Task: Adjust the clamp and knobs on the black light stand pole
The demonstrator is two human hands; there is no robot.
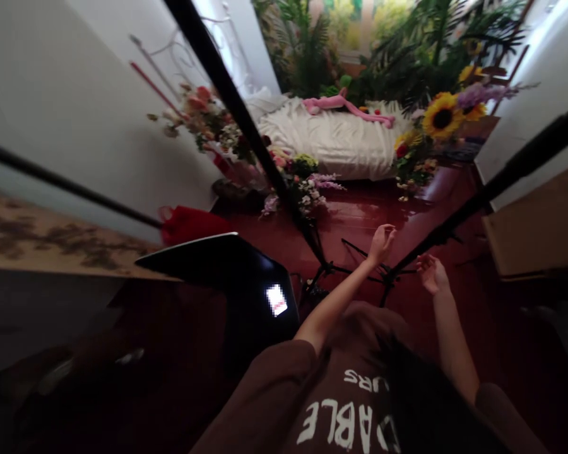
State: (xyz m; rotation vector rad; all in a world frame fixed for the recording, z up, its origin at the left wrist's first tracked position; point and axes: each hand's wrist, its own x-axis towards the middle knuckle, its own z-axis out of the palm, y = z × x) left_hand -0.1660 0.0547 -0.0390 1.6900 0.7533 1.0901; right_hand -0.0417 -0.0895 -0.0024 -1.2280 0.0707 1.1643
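Both forearms reach forward over the dark red floor. My left hand [382, 243] is raised near the middle, its fingers bent and apart, with nothing visible in it. To its right, my right hand [431, 273] has its palm turned up and its fingers loosely curled and apart, also holding nothing. Between and behind the hands stand the black legs of a tripod [392, 275], and its pole slants up to the right. No contact between either hand and the pole can be seen.
A second black pole [246, 123] crosses at upper left. A dark panel [246, 277] stands at left, by a red bag [194, 224]. Ahead are a white-draped seat [331, 139] with a pink plush toy [329, 102], flowers [305, 189] and sunflowers [441, 116]. A wooden box [539, 221] is at right.
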